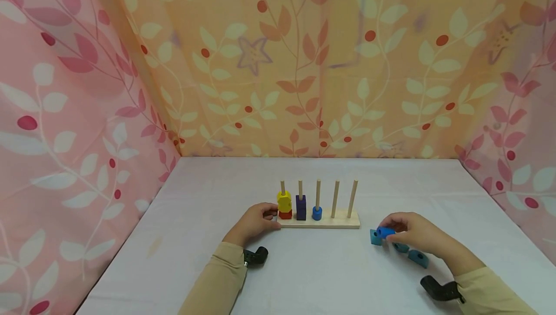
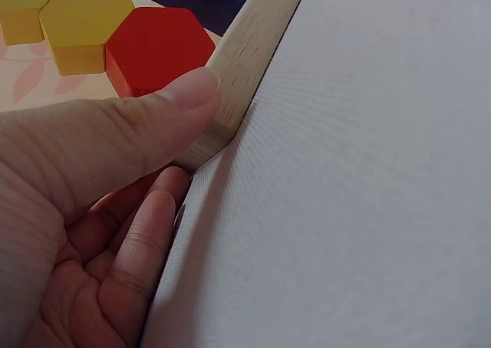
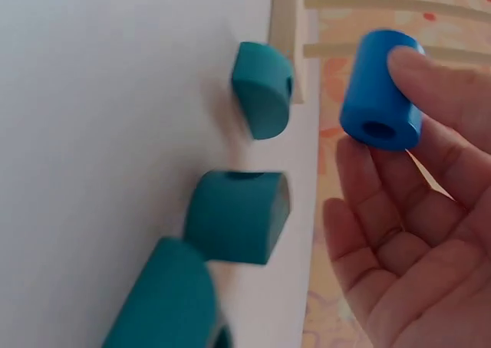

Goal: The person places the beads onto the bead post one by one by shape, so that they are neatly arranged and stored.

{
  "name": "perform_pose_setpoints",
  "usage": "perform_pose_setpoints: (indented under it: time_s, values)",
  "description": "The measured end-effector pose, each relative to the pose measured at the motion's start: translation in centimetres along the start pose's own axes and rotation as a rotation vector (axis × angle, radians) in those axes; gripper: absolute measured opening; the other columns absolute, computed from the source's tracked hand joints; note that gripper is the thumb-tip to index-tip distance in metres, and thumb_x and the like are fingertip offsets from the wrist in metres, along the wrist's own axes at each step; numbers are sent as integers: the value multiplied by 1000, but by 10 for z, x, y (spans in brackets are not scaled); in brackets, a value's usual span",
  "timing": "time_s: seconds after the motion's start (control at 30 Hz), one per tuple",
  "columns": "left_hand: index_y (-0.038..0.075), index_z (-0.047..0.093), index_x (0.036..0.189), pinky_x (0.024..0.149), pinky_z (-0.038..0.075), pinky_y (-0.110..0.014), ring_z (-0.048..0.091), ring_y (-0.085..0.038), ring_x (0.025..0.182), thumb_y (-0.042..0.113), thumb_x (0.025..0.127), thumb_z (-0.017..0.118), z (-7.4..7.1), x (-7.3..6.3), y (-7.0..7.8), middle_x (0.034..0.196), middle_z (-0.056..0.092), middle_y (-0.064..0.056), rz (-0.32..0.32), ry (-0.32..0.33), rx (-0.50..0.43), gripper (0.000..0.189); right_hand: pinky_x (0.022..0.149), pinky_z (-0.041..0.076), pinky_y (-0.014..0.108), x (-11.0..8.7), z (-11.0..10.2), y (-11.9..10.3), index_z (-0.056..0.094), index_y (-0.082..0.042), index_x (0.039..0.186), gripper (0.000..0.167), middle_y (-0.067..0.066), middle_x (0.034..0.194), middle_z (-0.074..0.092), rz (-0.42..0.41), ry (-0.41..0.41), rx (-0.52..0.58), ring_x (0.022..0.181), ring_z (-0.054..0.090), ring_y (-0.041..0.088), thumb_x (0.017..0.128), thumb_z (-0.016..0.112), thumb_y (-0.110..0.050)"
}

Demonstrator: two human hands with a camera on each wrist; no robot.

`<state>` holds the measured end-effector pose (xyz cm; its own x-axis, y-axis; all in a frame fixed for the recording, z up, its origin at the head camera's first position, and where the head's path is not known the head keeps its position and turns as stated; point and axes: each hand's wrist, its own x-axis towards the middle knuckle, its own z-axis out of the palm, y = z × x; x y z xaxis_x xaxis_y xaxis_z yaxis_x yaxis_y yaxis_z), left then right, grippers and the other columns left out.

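Observation:
My left hand grips the left end of a wooden peg stand, thumb against its front edge in the left wrist view. Five upright pegs rise from the stand. Yellow pieces sit above a red hexagonal block on the leftmost peg. The second peg carries a dark purple block, the third a short blue cylinder; the two right pegs are bare. To the right of the stand, my right hand pinches another blue cylinder with a hole through it, thumb on its side.
Three teal blocks lie on the white table by my right hand: one flat-sided block, a second block partly under the hand, and a third block nearer me. Patterned curtains stand behind and at both sides.

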<state>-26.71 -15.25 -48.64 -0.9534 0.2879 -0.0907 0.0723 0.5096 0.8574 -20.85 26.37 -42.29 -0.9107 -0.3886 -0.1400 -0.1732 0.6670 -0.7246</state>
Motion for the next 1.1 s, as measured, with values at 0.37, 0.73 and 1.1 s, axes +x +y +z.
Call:
perform_pose_setpoints:
  time_s: [0.37, 0.73, 1.1]
  values:
    - [11, 59, 119, 92, 46, -32, 56, -16, 106, 23, 71, 79, -1, -1, 0, 115, 59, -4, 23, 2, -5, 53, 79, 52, 31, 3, -8, -27, 55, -9, 125, 49, 14, 118, 58, -36, 195, 39, 103, 55, 29, 84, 64, -34]
    - [11, 59, 119, 92, 46, -32, 56, -17, 106, 22, 71, 79, -1, -2, 0, 116, 59, -4, 22, -2, 4, 53, 79, 50, 29, 13, -14, -69, 53, -9, 123, 39, 13, 110, 57, -129, 293, 80, 94, 56, 25, 89, 59, -27]
    - [13, 59, 120, 92, 45, -33, 56, -16, 106, 24, 72, 78, -2, -3, 3, 116, 59, -3, 10, -2, 0, 53, 79, 49, 17, 30, -9, -109, 50, -1, 117, 34, 16, 108, 53, -281, 350, 256, 88, 59, 13, 88, 62, -15]
